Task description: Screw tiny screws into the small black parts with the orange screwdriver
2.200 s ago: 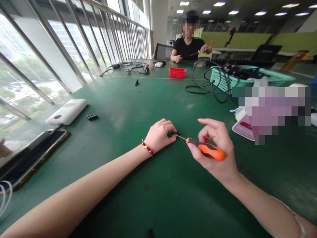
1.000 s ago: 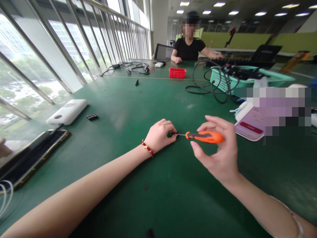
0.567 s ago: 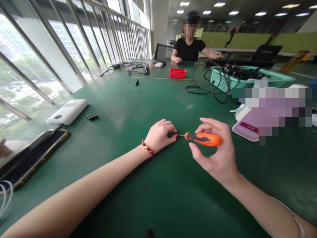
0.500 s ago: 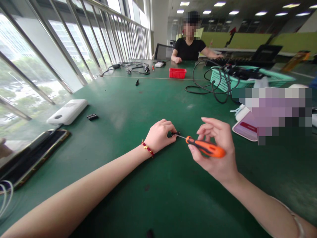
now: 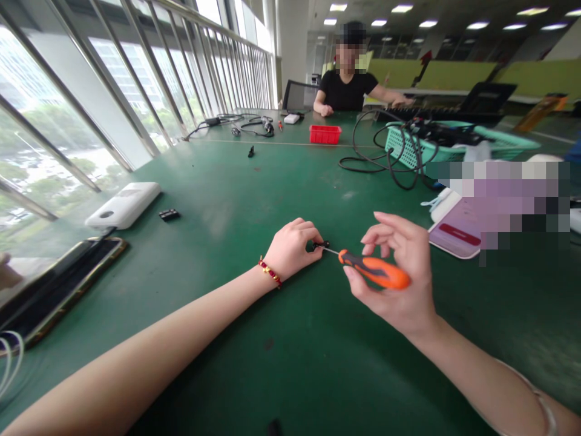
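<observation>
My left hand (image 5: 293, 248) rests on the green table (image 5: 236, 206) with its fingers curled, pinching a small black part (image 5: 319, 246) against the surface. My right hand (image 5: 399, 275) holds an orange-and-black screwdriver (image 5: 371, 270) between thumb and fingers, the upper fingers lifted. The thin metal tip of the screwdriver points left and meets the small black part. A red bead bracelet (image 5: 270, 272) circles my left wrist.
A white power bank (image 5: 123, 204), a small black piece (image 5: 168, 214) and a dark phone (image 5: 54, 287) lie at the left. A pink-cased phone (image 5: 454, 233) lies at the right. Farther back are a red tray (image 5: 325, 133), a teal basket (image 5: 403, 145) with black cables, and a seated person (image 5: 347, 88).
The screwdriver handle tilted from level to pointing down-right, and my right fingers shifted around it as it turned. My left hand and the black part stayed in place. The far person lowered an arm.
</observation>
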Demonstrator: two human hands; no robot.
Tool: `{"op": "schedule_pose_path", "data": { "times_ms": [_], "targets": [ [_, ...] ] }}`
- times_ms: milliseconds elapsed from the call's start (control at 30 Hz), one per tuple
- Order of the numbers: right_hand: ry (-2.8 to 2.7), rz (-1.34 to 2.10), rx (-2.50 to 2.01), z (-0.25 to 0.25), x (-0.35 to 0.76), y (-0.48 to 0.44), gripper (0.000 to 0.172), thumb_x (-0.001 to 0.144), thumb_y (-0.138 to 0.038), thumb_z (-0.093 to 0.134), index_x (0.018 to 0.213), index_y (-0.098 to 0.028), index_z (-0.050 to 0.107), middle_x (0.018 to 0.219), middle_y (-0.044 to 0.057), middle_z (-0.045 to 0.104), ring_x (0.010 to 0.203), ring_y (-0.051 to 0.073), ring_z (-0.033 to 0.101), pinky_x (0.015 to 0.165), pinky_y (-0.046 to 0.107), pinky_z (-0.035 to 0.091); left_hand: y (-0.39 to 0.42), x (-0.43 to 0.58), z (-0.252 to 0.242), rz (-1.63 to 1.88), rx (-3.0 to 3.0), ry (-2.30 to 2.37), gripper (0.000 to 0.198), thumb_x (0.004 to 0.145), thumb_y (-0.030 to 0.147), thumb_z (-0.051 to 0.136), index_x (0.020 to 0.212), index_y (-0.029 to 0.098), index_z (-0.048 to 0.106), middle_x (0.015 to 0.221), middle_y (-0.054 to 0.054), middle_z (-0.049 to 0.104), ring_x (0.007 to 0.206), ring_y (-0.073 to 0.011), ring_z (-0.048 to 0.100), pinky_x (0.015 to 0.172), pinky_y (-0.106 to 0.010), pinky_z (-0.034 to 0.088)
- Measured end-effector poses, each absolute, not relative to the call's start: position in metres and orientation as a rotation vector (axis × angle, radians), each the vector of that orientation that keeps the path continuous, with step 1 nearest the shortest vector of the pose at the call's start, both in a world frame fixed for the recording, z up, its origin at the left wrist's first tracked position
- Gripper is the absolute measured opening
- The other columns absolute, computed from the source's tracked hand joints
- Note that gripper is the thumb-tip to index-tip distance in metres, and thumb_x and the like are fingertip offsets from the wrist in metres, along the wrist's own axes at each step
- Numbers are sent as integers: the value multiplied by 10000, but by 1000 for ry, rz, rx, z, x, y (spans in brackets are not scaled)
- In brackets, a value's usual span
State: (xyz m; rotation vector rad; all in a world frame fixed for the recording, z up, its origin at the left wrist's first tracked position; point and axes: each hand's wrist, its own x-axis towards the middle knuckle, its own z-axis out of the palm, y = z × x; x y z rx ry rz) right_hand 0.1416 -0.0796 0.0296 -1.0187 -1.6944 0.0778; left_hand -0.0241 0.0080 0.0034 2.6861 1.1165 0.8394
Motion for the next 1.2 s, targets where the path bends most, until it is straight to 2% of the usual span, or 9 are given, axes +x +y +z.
{"op": "schedule_pose_path", "data": {
  "times_ms": [133, 233, 400, 500, 700, 867, 967, 1100, 1200],
  "targets": [
    [-1781, 134, -1142, 30, 143, -83, 470, 674, -251, 681, 1098, -174, 492, 553, -80, 403, 463, 85, 397, 477, 240, 377, 8, -24, 3, 843, 2683, 1110, 42, 719, 194, 592, 719, 170, 627, 774, -19, 641, 768, -162, 534, 714, -275, 462],
    [-1787, 150, -1129, 30, 141, -83, 289, 726, -193, 630, 1000, -187, 538, 504, -87, 394, 442, 75, 392, 484, 227, 388, 8, -24, 3, 841, 2686, 1107, 51, 726, 196, 582, 720, 171, 627, 771, -20, 638, 771, -162, 535, 723, -276, 462],
    [-1662, 81, -973, 30, 139, -80, 608, 666, -164, 655, 1215, -179, 393, 903, 49, 525, 765, 157, 554, 668, 306, 489, 9, -24, 2, 848, 2688, 1118, 53, 728, 196, 580, 714, 172, 625, 762, -20, 634, 758, -158, 534, 716, -276, 461],
    [-1698, 63, -1053, 31, 141, -82, 683, 636, -237, 697, 1238, -170, 382, 776, 4, 504, 609, 127, 502, 526, 273, 446, 9, -25, 2, 847, 2687, 1110, 41, 719, 190, 587, 717, 174, 624, 773, -16, 639, 763, -157, 535, 715, -274, 461],
    [-1809, 93, -1114, 32, 143, -86, 257, 716, -167, 626, 965, -184, 564, 515, -78, 397, 459, 76, 406, 499, 227, 401, 9, -25, 3, 843, 2680, 1105, 50, 722, 187, 580, 728, 174, 628, 778, -17, 641, 780, -162, 538, 727, -277, 464],
    [-1681, 97, -1024, 32, 141, -83, 569, 653, -185, 662, 1176, -178, 435, 893, 41, 519, 741, 149, 539, 662, 300, 483, 8, -24, 4, 836, 2684, 1108, 56, 729, 188, 573, 722, 171, 626, 771, -20, 639, 769, -162, 534, 725, -281, 462],
    [-1690, 102, -1114, 34, 141, -86, 632, 638, -285, 691, 1200, -188, 419, 775, -2, 491, 612, 126, 490, 532, 271, 446, 9, -25, 4, 833, 2685, 1104, 47, 727, 190, 579, 729, 174, 624, 785, -19, 642, 772, -162, 533, 728, -283, 461],
    [-1774, 107, -1220, 36, 141, -91, 286, 716, -273, 639, 978, -195, 556, 512, -75, 402, 452, 85, 409, 465, 229, 378, 9, -25, 3, 821, 2677, 1103, 46, 729, 194, 581, 723, 175, 623, 784, -20, 641, 783, -164, 535, 736, -281, 461],
    [-1748, 89, -1157, 36, 141, -89, 194, 729, -193, 615, 917, -194, 572, 589, -42, 492, 529, 94, 484, 541, 231, 429, 9, -25, 3, 820, 2675, 1105, 51, 732, 196, 578, 726, 174, 624, 786, -21, 642, 783, -164, 535, 736, -279, 460]
  ]
}}
